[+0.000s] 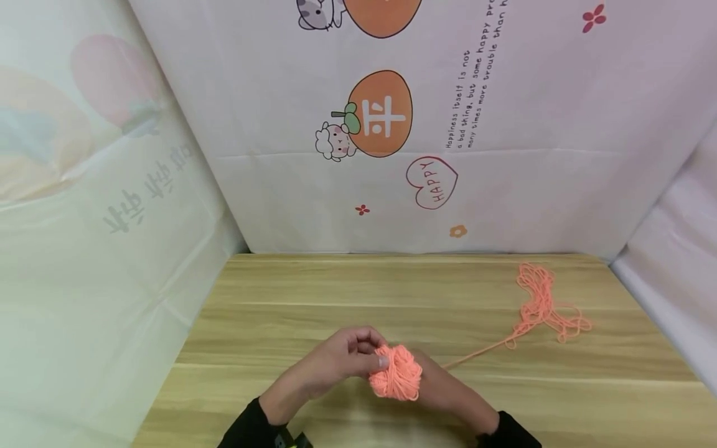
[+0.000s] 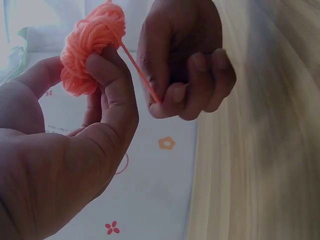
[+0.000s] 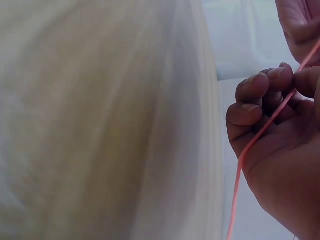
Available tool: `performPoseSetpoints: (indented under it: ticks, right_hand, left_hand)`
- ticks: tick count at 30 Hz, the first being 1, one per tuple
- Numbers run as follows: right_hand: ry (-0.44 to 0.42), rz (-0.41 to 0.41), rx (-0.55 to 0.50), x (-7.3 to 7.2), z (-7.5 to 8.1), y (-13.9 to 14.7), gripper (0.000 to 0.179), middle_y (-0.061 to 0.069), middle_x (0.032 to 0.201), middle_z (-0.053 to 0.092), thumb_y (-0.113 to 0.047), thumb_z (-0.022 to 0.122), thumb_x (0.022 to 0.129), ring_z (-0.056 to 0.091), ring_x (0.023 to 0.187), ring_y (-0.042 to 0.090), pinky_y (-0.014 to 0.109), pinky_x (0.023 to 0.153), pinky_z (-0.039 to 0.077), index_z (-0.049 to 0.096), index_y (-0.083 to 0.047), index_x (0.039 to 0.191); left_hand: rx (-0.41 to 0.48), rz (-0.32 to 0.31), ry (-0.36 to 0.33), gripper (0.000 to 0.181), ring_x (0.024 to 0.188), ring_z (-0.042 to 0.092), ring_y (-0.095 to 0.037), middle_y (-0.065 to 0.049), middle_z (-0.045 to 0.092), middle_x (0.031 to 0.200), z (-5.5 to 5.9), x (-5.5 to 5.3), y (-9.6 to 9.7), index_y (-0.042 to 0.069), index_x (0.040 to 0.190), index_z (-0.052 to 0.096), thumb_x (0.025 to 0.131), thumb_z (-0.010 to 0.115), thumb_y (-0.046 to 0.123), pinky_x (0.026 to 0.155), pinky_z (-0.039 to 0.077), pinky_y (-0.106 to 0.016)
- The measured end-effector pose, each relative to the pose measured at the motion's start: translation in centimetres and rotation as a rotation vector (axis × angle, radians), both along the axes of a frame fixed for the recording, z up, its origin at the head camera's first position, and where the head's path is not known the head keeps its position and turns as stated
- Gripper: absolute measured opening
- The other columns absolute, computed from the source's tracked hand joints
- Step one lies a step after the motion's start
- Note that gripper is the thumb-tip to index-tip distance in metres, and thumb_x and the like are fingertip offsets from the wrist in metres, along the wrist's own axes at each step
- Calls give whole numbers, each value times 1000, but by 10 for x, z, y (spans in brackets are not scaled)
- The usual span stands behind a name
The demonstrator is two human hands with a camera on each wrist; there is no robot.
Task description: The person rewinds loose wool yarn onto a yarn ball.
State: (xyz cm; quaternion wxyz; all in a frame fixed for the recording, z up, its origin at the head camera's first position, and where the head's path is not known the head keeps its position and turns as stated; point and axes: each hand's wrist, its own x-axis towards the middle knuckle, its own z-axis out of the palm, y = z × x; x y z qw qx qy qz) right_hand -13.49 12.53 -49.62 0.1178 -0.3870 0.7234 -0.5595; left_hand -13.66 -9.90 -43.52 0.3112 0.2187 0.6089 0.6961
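A small wound ball of coral-orange yarn [image 1: 399, 376] is held up over the table by my left hand [image 1: 350, 358], thumb on its near face and fingers behind. In the left wrist view the ball [image 2: 92, 47] sits between the thumb and curled fingers. A strand [image 2: 136, 67] runs taut from it to my right hand [image 2: 187, 65], which pinches the yarn between thumb and index finger. The head view shows the right hand [image 1: 434, 382] partly hidden behind the ball. Across the right palm [image 3: 285, 155] the strand [image 3: 265, 127] passes and trails away below.
A loose tangle of the same yarn [image 1: 539, 305] lies at the back right of the wooden table [image 1: 280, 311], joined by a strand [image 1: 476, 353] to the right hand. Printed white cloth [image 1: 280, 199] hangs behind the table and along both sides.
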Motion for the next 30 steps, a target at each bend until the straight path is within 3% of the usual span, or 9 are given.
performPoseSetpoints:
  ticks: [3, 9, 14, 17, 23, 30]
  right_hand:
    - [-39, 38, -36, -8, 4, 1, 9, 3, 88, 57, -8, 50, 102, 50, 75, 9, 25, 61, 48, 57, -13, 104]
    - [-97, -76, 89, -16, 17, 8, 24, 3, 80, 54, -20, 37, 108, 45, 65, 9, 24, 55, 43, 56, -11, 97]
    - [-76, -118, 118, -18, 23, 11, 31, 2, 72, 49, -25, 37, 108, 43, 60, 10, 23, 53, 42, 55, -4, 95]
    - [-86, -112, 96, -19, 25, 12, 33, 2, 66, 46, -26, 37, 108, 42, 56, 10, 23, 51, 42, 53, -1, 94]
    - [-103, -80, 35, -18, 29, 13, 31, 11, 65, 43, -22, 37, 108, 41, 56, 12, 26, 51, 42, 51, 1, 92]
    - [-64, -78, -2, -13, 38, 15, 22, 15, 66, 44, -14, 36, 108, 41, 54, 19, 31, 47, 41, 51, -9, 93]
  left_hand:
    - [-13, -34, -14, 27, 84, 62, -14, -8, 64, 96, -4, 2, 1, -2, 114, 58, 92, 66, 13, 72, 55, -28]
    - [-96, -53, 6, 26, 78, 61, -12, -5, 65, 92, -11, 5, 3, 1, 109, 61, 91, 69, 19, 66, 53, -26]
    - [-156, -38, 20, 27, 74, 63, -13, -5, 65, 89, -14, 4, 6, 3, 105, 62, 89, 71, 22, 69, 56, -37]
    - [-191, -16, 31, 27, 72, 63, -13, -6, 65, 88, -16, 4, 7, 3, 103, 63, 87, 72, 23, 69, 57, -41]
    - [-288, 47, 68, 25, 68, 60, -12, -4, 64, 83, -23, 4, 9, 7, 97, 63, 85, 74, 26, 61, 53, -30]
    - [-343, 114, 75, 25, 66, 60, -13, -4, 63, 82, -32, 0, 10, 7, 96, 62, 84, 74, 25, 61, 53, -33]
